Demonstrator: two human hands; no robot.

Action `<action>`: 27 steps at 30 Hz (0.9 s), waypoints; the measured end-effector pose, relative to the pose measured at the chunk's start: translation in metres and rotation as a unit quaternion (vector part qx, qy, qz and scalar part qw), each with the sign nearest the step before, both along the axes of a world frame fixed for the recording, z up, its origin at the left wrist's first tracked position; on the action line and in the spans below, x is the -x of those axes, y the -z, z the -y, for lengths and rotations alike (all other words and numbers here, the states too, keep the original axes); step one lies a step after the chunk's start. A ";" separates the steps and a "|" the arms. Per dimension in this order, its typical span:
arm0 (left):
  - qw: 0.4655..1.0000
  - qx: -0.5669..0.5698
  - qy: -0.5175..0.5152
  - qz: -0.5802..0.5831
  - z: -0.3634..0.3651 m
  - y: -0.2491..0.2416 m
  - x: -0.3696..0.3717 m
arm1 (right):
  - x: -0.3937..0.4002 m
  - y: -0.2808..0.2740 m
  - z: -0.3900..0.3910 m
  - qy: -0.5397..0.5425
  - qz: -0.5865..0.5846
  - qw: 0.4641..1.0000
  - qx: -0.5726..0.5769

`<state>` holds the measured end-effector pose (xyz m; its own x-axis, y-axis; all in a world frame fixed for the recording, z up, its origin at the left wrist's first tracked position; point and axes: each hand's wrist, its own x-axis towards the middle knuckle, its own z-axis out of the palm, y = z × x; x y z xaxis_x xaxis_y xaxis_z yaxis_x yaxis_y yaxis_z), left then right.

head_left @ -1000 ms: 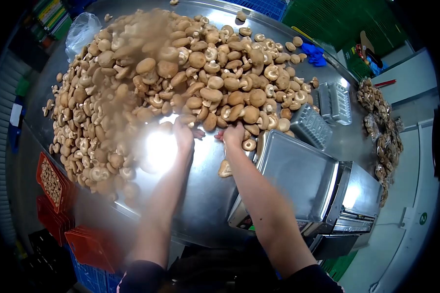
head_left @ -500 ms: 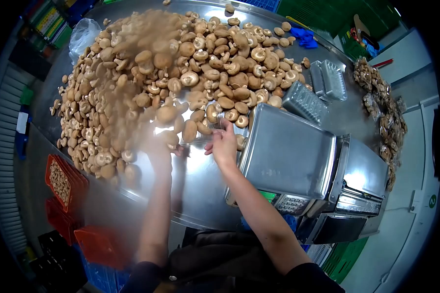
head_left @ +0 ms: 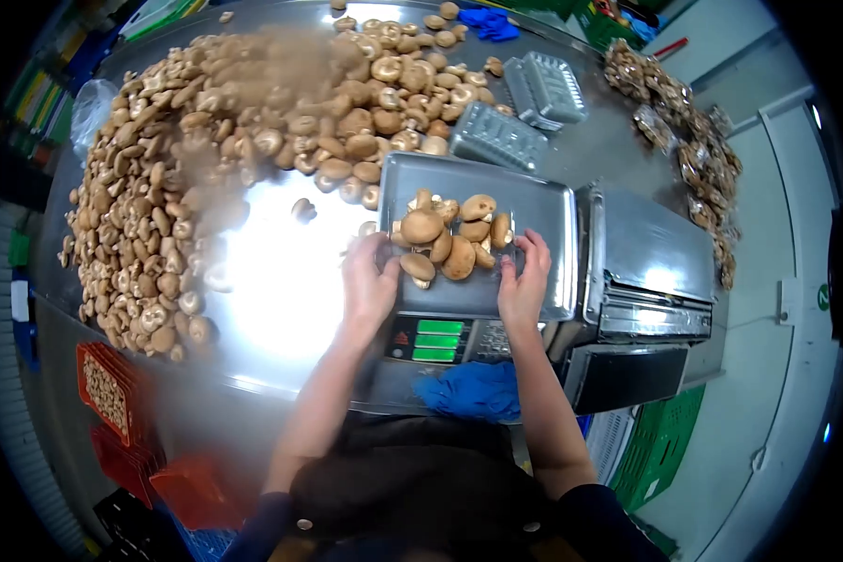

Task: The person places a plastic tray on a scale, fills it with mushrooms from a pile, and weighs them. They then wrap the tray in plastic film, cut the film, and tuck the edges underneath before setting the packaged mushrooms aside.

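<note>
A heap of brown mushrooms [head_left: 450, 245] sits over the metal scale pan [head_left: 534, 201], in a clear plastic tray whose edges are hard to see. My left hand [head_left: 370, 286] grips the left end, thumb and fingers curled beside the mushrooms. At the opposite end my right hand [head_left: 525, 286] holds on with bent fingers and thumb. Below the pan, the scale's display [head_left: 437, 340] shows green panels beside a keypad.
A large pile of loose mushrooms [head_left: 145, 206] spreads over the steel table [head_left: 272, 272]. Stacked clear trays [head_left: 498, 136] lie behind the scale, bagged mushrooms [head_left: 707, 169] to the right. A wrapping machine [head_left: 651, 253] adjoins the pan. Blue gloves [head_left: 468, 389] lie in front; red crates [head_left: 112, 393] stand left.
Both hands have moved right from the table beside the pile to the scale pan, bringing the filled tray along. The camera view has shifted to the right.
</note>
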<state>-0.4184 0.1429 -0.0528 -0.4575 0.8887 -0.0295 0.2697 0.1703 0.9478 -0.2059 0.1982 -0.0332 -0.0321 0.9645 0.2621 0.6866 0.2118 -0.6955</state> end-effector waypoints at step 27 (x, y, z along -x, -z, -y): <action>0.966 0.084 0.149 -0.195 -0.014 -0.020 0.000 | -0.073 -0.023 -0.017 -0.065 0.032 0.987 0.141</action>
<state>-0.4180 0.1567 -0.0328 -0.1884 0.9802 -0.0608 0.6616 0.1724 0.7297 -0.1328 0.2150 -0.0097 -0.1680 0.9855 -0.0233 0.7113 0.1048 -0.6950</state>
